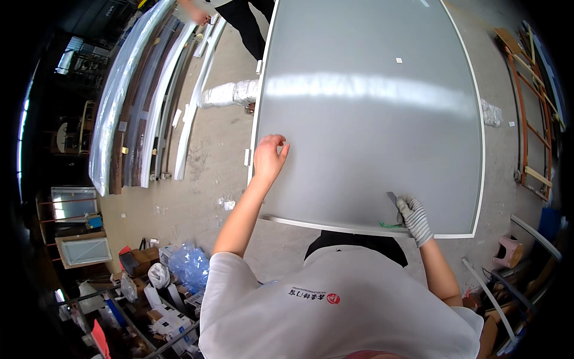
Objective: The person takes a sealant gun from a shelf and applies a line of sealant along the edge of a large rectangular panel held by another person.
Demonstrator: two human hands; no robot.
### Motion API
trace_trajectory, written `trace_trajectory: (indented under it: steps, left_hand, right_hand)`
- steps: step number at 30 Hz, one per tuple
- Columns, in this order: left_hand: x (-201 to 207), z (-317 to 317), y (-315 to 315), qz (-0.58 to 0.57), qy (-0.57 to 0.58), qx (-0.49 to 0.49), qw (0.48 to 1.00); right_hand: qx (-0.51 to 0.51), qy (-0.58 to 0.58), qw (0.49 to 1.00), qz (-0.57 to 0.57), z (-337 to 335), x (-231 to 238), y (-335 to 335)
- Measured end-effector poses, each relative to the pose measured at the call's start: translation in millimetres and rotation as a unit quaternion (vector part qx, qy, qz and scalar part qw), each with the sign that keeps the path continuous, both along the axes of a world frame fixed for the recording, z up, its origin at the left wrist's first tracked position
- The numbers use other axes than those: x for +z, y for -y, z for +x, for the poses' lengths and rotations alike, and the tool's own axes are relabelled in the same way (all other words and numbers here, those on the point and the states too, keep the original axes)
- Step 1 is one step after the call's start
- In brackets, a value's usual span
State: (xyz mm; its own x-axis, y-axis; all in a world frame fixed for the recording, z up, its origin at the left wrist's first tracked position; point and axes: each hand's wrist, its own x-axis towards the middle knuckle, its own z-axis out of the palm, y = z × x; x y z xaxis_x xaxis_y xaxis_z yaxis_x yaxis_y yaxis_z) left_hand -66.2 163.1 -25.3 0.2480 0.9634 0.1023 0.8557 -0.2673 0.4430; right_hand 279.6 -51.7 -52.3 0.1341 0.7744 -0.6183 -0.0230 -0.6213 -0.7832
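A large grey glass-like panel (365, 155) in a thin white frame lies flat in front of me, its near edge by my waist. My bare left hand (271, 157) is over the panel near its left edge, fingers loosely curled and apart, with nothing visible in them. My right hand (414, 220), in a grey-and-white striped glove, is closed on a scraper-like tool with a flat grey blade (391, 196). That hand is at the panel's near edge. A thin green strip (391, 225) shows beside the glove. The tool's handle is hidden by the fingers.
Plastic-wrapped long profiles (128, 96) lie at the left, where another person (242, 24) stands. A wrapped support (230, 94) pokes out under the panel. Boxes and a blue plastic bag (190, 267) crowd the lower left. An orange rack (529, 119) and a pink stool (508, 251) are right.
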Motion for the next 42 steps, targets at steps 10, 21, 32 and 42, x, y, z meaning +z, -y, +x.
trace_trajectory:
  steps: [10,21,32,42]
  left_hand:
    - [14,8,-132,0.119,-0.249,-0.003,0.961]
    - [-31,-1,-270,0.208,-0.378,-0.177,0.885]
    - [-57,-40,-281,-0.070,0.298,0.041,0.951]
    - [-59,-43,-275,-0.130,0.405,0.071,0.902]
  right_hand:
    - [0.041,-0.026,0.998,0.041,-28,-4,-125]
    - [0.086,0.044,0.990,0.106,-145,-10,-283]
    - [0.080,0.115,0.974,0.179,-229,-25,-412]
    - [0.147,0.234,0.945,0.173,-246,-24,-445]
